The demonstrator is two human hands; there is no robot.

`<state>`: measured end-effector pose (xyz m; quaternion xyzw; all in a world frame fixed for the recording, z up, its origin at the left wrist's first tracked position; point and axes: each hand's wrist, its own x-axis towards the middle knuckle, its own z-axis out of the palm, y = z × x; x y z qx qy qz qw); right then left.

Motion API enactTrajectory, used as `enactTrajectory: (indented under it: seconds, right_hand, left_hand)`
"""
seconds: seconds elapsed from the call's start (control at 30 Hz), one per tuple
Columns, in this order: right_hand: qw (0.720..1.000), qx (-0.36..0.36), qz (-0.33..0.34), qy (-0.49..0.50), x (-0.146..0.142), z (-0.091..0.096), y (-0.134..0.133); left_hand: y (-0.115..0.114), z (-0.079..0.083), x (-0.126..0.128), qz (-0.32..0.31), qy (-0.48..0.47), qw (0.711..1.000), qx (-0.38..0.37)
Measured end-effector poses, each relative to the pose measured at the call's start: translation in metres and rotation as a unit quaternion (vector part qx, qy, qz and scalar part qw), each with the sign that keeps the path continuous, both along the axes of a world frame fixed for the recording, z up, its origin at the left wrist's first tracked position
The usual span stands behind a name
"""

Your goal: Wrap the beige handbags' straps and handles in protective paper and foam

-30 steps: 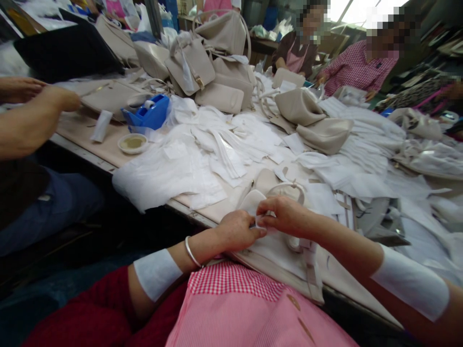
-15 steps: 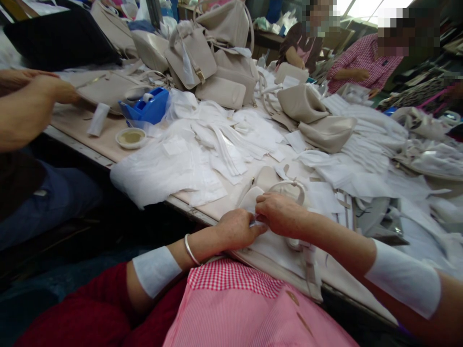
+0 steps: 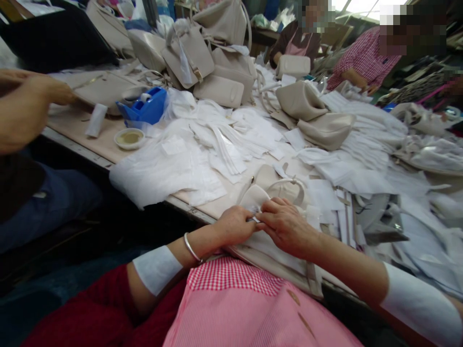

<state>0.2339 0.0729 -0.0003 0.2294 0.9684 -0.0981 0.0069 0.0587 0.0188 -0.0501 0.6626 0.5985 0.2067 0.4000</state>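
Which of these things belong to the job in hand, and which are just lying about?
In hand: left hand, right hand, both pinching the white wrap on the beige bag.
Lying about: blue tape dispenser, small dish, loose white sheets, stacked bags.

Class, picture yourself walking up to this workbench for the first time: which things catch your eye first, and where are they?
Nearest, at the near edge of the table, the left hand and right hand pinch a white paper piece on a beige handbag. Loose white sheets smother the table's middle, with a blue tape dispenser to the left and piled beige handbags behind.
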Motion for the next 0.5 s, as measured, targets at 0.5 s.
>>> enactTrajectory:
  seconds: [0.5]
  right_hand:
    - [0.979, 0.152, -0.015, 0.135, 0.02, -0.032, -0.023]
  left_hand:
    - [-0.001, 0.0, -0.008, -0.017, -0.266, 0.954, -0.138]
